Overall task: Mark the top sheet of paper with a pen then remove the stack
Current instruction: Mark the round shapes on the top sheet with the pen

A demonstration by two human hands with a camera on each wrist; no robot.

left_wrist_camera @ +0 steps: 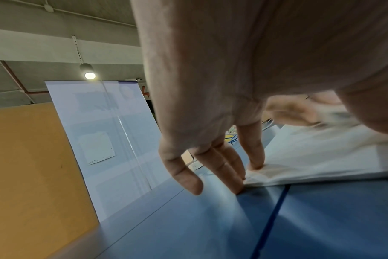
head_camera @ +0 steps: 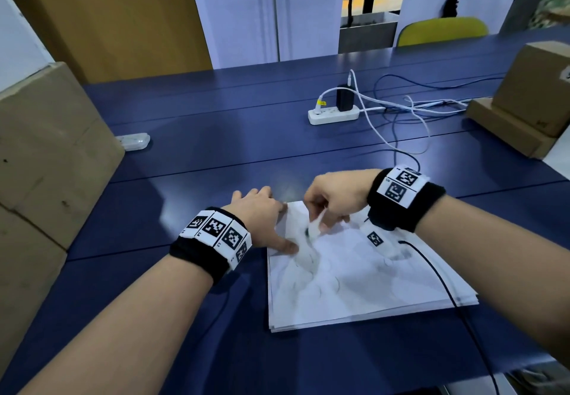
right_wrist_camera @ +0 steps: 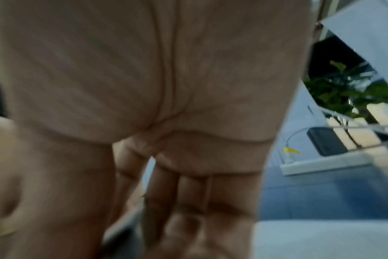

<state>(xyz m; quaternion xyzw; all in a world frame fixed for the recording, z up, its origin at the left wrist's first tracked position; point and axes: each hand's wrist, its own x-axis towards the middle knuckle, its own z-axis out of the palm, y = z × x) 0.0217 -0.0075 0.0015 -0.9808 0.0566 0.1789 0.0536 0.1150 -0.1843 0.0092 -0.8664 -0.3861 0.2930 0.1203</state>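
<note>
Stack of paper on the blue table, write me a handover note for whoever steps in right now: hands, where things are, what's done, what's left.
Left hand: fingers straight, pressing the stack of paper at its far left corner.
Right hand: grip closed on the pen, a blurred white shape with its tip at the top sheet.
Stack lies flat on the blue table, near the front edge.
Done: pen in hand, stack steadied. Faint strokes may already be there; blur hides them.
Left: finish the mark, then remove the stack.
</note>
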